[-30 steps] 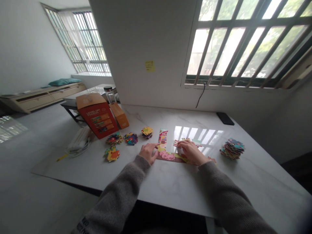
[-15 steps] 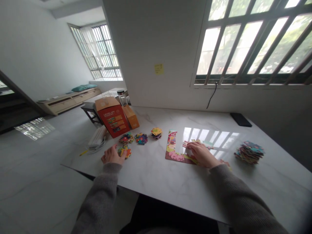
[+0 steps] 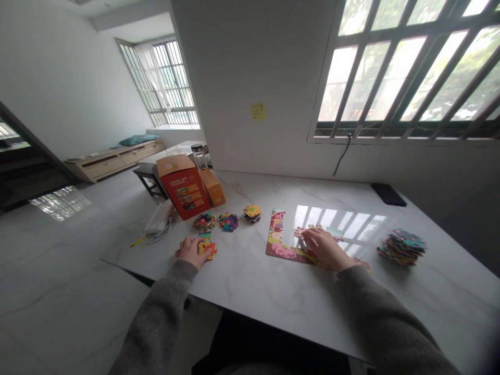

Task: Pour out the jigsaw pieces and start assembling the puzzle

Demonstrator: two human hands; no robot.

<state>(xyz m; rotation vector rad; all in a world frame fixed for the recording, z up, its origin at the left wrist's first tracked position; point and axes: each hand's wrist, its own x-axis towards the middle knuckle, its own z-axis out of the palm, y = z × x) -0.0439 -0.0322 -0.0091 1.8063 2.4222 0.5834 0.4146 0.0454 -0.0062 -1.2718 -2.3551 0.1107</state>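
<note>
Left hand (image 3: pixel 190 251) on pieces (image 3: pixel 207 249) (jigsaw); right hand (image 3: pixel 326 249) too.

Daylight pours in through the barred window (image 3: pixel 394 67) at two o'clock and the far window (image 3: pixel 164 83) at eleven o'clock, their panes nearly blown out, while the rest of the room is dim and grey. A sharp window-shaped glare (image 3: pixel 336 216) lies on the marble table top (image 3: pixel 273 307) near twelve o'clock, with a fainter one on the glossy floor (image 3: pixel 60 203) at nine o'clock. Walls lean hard toward the frame's edges from wide-lens distortion, and a soft dark smear blurs the corner at five o'clock.
</note>
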